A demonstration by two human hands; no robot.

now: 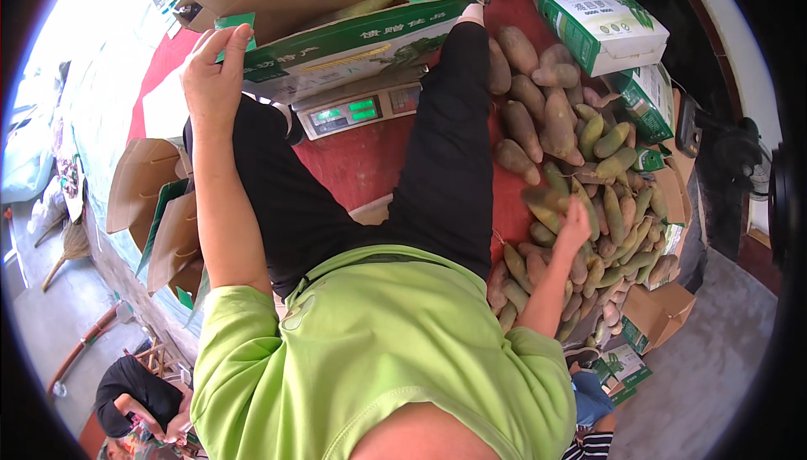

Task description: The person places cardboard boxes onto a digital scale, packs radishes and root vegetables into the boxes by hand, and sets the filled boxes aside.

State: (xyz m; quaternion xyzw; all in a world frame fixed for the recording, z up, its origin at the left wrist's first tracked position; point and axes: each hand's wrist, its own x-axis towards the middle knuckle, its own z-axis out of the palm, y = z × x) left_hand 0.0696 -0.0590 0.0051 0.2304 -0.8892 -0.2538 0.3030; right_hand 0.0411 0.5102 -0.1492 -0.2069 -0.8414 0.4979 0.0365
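On the red floor (370, 162) ahead of me, I see my left hand (210, 73) raised to the open cardboard box (336, 40), its grip pinched on the green flap corner (238, 23) at the box's near left edge. The box sits on a scale (357, 111) with a lit green display, just beyond my left knee. My right hand (574, 226) reaches out to the side into the heap of long brown and green roots (580, 183), its grip closed around one root (545, 199) at the near edge of the heap. More green and white boxes (601, 19) lie beyond the heap, and flat folded cartons (160, 208) lean to my left.
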